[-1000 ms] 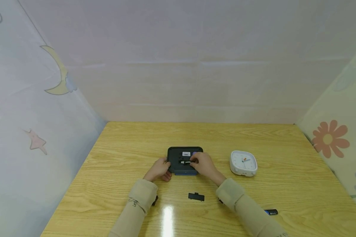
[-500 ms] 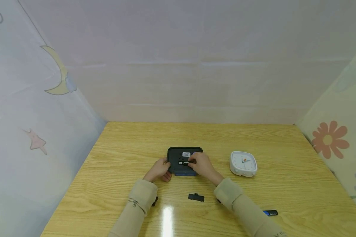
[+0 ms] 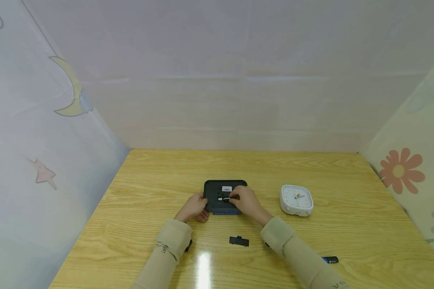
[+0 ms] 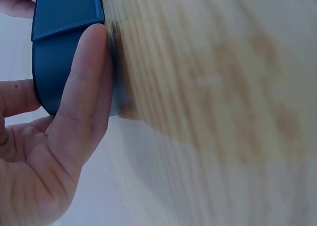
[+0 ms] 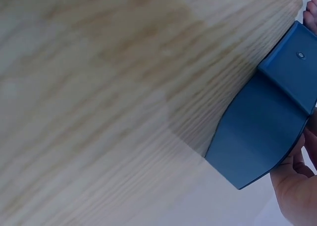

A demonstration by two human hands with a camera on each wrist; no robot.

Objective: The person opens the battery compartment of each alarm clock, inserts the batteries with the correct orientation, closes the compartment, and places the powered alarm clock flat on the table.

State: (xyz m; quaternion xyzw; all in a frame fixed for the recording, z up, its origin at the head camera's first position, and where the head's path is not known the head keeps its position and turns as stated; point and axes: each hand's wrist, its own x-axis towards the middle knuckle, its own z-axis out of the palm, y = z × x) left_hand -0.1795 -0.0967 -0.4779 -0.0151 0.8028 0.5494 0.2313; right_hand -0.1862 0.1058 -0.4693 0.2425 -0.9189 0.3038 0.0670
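Note:
A black flat device (image 3: pixel 212 192) with rounded corners, a white label and a battery slot lies back-up on the table. My left hand (image 3: pixel 193 206) grips its left edge, thumb on top; in the left wrist view, fingers of the left hand (image 4: pixel 74 117) run along the casing (image 4: pixel 59 62). Thumb and fingertips of my right hand (image 3: pixel 248 202) pinch a dark battery (image 3: pixel 222 198) with a silver end at the slot; the fingers cover its right end. From the right wrist, the device's side (image 5: pixel 257 127) hides most of the right hand (image 5: pixel 297 189).
A black battery cover (image 3: pixel 239 241) lies nearer me. To the right stands a white clock (image 3: pixel 296 200), and a blue-and-black battery (image 3: pixel 330 259) lies near the right sleeve. Small dark things, partly hidden, show beside the left sleeve (image 3: pixel 175 237) and right sleeve (image 3: pixel 280 235).
My right hand has shifted slightly left, and the battery now lies lower and flatter along the slot. My left hand keeps its hold on the device.

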